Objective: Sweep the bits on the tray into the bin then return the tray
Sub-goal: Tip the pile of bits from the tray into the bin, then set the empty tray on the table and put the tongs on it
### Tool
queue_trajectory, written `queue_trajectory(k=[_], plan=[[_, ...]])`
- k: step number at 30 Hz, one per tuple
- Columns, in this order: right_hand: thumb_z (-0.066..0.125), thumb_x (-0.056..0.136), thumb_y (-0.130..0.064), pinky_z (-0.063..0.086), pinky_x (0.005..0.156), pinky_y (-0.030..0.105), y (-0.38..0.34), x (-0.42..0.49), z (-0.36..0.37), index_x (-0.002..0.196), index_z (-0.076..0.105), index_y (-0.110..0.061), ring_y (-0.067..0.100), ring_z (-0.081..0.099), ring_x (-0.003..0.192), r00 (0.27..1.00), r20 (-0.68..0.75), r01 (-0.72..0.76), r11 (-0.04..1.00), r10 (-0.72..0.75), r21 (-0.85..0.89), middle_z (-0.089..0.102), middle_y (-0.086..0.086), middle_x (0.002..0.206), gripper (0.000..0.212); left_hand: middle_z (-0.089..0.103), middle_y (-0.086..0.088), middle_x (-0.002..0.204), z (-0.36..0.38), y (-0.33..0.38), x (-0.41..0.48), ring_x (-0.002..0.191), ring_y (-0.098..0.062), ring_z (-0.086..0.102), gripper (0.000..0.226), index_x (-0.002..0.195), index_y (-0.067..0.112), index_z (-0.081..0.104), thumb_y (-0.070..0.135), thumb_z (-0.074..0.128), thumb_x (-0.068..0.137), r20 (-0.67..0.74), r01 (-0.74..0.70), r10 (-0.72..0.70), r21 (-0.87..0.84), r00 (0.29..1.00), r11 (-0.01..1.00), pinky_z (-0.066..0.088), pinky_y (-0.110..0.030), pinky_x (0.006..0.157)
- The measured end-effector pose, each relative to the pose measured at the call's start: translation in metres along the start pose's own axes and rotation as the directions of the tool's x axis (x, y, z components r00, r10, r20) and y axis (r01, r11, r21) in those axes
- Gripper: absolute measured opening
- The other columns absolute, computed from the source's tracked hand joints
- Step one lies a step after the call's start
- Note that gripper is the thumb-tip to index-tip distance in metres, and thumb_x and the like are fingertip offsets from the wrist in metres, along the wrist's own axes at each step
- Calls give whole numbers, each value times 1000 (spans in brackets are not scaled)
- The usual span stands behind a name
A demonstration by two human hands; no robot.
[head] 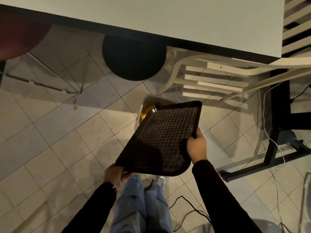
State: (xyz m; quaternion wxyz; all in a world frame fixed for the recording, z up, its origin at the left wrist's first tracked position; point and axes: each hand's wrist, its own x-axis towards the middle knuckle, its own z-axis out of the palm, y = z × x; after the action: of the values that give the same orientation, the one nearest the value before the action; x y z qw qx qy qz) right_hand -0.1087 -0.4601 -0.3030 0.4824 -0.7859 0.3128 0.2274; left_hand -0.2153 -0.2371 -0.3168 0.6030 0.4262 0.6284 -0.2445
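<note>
A dark brown tray (161, 132) with a bumpy textured surface is held tilted over the floor, its far corner above a small white bin (148, 102). Something yellow shows inside the bin. My left hand (113, 172) grips the tray's near left corner from below. My right hand (196, 145) clasps the tray's right edge, thumb on top. Tiny pale specks lie scattered on the tray surface; no larger bits are visible there.
A white table (168, 19) with a dark edge spans the top. Under it stand a black round stool (133, 59), a white slatted chair (210, 78) and a dark red chair (18, 39). Cables (188, 214) trail over the tiled floor on the right.
</note>
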Motion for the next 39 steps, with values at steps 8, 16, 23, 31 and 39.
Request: queue_trajectory(k=[8,16,23,31,39], plan=[[37,91,-1,39,76,26,2,5,0,120,50,-16,10,57,82,999,25,30,999,-30,-18,59,-3,96,35,55,-19,79,2,-6,-3,72,-28,56,23,78,2,50,-11,34,88,-5,40,-40,-53,999,998,52,-37,67],[38,92,-2,41,84,28,6,19,-4,128,46,-18,7,53,79,997,61,-33,998,37,-59,55,-4,103,41,56,-26,89,4,-25,7,84,-36,57,31,114,-9,49,-13,33,88,-4,127,-128,-108,992,986,55,-41,68],[42,92,-6,41,85,29,-3,24,-23,129,46,-21,16,55,86,991,119,-42,990,58,-132,57,-1,111,40,48,-37,123,18,-48,-5,106,-51,54,45,130,-16,38,-16,27,87,59,205,-197,-213,979,955,50,-48,83],[42,93,-9,44,82,35,-21,-45,-48,123,45,-16,28,60,98,991,119,72,986,-55,-149,63,8,109,30,61,-25,93,-16,-25,-65,77,-33,60,31,117,-4,51,-7,37,89,58,-7,14,-113,998,994,54,-30,42],[52,92,-23,44,101,52,-72,-228,-126,129,46,-26,21,57,111,979,146,135,989,-142,58,59,0,124,38,66,-21,87,-115,-3,-238,48,-27,64,25,114,13,53,8,41,92,73,-353,354,-23,932,935,57,-30,44]])
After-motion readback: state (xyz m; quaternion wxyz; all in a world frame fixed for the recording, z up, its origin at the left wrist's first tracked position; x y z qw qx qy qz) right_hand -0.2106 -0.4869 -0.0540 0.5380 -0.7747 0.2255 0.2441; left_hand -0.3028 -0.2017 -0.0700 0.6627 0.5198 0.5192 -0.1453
